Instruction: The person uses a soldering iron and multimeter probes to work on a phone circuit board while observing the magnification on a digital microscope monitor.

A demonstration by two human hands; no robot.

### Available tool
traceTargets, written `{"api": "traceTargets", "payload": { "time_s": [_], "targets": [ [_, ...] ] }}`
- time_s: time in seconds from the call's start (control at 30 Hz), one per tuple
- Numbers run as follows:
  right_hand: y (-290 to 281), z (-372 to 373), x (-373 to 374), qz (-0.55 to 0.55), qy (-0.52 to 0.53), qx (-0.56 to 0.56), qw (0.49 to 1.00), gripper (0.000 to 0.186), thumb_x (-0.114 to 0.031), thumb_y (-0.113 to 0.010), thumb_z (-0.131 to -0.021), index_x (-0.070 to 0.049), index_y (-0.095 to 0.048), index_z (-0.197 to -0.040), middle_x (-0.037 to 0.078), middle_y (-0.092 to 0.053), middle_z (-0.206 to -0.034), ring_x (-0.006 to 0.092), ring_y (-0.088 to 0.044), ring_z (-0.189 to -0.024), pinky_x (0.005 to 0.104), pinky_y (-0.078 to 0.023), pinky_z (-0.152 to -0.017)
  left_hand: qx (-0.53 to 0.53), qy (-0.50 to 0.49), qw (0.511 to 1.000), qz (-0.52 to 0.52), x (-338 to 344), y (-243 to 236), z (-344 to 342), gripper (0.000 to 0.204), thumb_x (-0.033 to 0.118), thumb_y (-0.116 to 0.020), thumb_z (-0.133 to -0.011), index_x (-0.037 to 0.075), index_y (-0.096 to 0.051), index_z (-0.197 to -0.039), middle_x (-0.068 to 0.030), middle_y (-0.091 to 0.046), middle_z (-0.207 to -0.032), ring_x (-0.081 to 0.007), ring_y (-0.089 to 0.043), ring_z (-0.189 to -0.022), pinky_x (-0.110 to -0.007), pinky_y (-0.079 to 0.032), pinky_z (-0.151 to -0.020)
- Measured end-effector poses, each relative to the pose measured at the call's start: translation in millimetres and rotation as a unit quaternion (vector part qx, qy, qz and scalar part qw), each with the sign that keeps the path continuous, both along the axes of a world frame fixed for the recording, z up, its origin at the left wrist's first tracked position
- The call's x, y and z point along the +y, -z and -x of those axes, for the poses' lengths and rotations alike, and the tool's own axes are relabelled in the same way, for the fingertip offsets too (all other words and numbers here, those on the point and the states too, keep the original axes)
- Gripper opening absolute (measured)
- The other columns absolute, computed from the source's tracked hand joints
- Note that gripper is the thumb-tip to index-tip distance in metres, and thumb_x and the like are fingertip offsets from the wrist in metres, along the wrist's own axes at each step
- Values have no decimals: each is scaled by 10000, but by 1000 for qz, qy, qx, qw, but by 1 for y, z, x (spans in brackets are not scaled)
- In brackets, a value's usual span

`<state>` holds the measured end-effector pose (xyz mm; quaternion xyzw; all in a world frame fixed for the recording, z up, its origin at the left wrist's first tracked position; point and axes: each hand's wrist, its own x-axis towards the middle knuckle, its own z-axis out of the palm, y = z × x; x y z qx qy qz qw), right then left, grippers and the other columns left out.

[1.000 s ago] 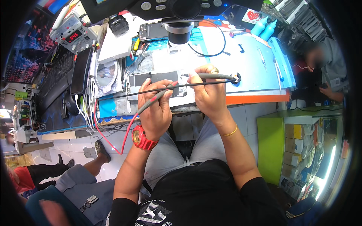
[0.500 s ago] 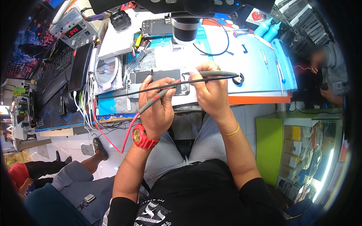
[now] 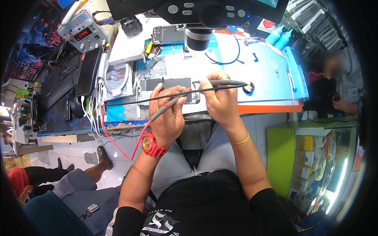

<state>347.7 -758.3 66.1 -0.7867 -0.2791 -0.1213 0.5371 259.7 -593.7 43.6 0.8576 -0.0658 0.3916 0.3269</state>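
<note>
My left hand (image 3: 167, 120) grips a grey probe (image 3: 159, 112) with red markings and a red lead. My right hand (image 3: 220, 102) holds another grey probe (image 3: 230, 82) crosswise, its black lead (image 3: 134, 102) running back leftward. Both hands are over an opened phone (image 3: 149, 84) lying on the work mat, partly hidden by fingers and cable; I cannot tell exactly where the probe tips touch. A small round black container (image 3: 248, 90) sits just right of my right hand.
A microscope (image 3: 197, 39) hangs above the work. A power supply (image 3: 82, 33), keyboard (image 3: 59, 72) and phone (image 3: 88, 70) are at left; another opened phone (image 3: 169, 35), blue bottles (image 3: 271, 36) and tools lie behind. A co-worker (image 3: 342, 78) is at right, another person's legs (image 3: 98, 165) at lower left.
The whole view has shifted slightly down and right, the bench and microscope appearing lower. My hands keep the same grips on both probes over the phone, with little other movement.
</note>
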Motion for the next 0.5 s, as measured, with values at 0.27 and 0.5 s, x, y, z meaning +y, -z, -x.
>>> {"api": "traceTargets", "payload": {
  "time_s": [0.27,0.5],
  "targets": [
    [13,-1,-2,16,12,-9,1000,122,-61,-714,-1021,25,-629,-1012,112,-729,-805,172,-725,-758,328,-553,-687,-6,11,1000,5,1,-1,0,202,71,-716,-1036,95,-621,-1213,-41,-775,-1154,-245,-738,-1096,-567,-449,-1167],
    [11,-2,-1,28,21,-40,999,130,-66,-685,-1035,36,-645,-966,135,-685,-843,248,-710,-763,374,-546,-682,11,14,1000,6,2,-2,1,282,67,-732,-1016,84,-584,-1256,-55,-769,-1152,-272,-740,-1118,-576,-433,-1178]
  ]
}}
